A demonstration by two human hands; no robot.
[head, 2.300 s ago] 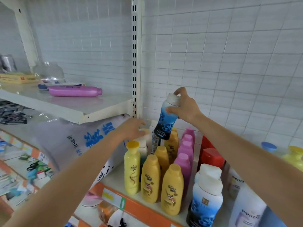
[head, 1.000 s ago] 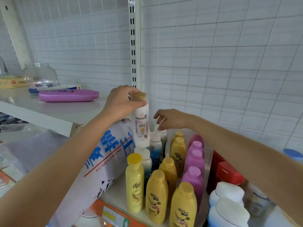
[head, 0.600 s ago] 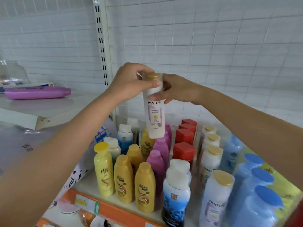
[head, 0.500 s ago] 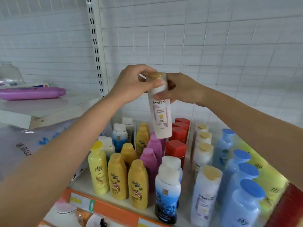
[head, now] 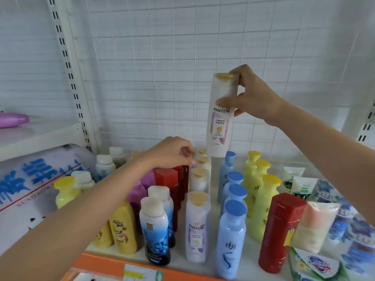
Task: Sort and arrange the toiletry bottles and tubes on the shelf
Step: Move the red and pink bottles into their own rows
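I've passed the white bottle (head: 220, 118) to my right hand (head: 251, 100), fingers wrapped round it, above the white-bottle row (head: 199, 180). My left hand (head: 172, 152), loosely curled and empty, has dropped beside that row's back, so placing comes next.

A retail shop, shown at its toiletries aisle. White steel gondola shelving with a slotted upright (head: 70, 78) and a wire-grid back panel (head: 162, 57) carries a shelf (head: 211, 266) stocked in front-to-back rows of identical goods: white Pantene bottles (head: 196, 228), light blue bottles (head: 230, 238), pale yellow bottles (head: 263, 201), red bottles (head: 281, 232), golden-yellow bottles (head: 123, 228) and blue-and-white bottles (head: 155, 230). An orange price rail (head: 101, 264) along the shelf's front edge holds a paper shelf tag (head: 143, 273). Packaged soap multipacks (head: 318, 264) and tubes (head: 302, 187) lie at the right. A large printed sack (head: 38, 179) fills the neighbouring bay under another shelf board (head: 40, 134).
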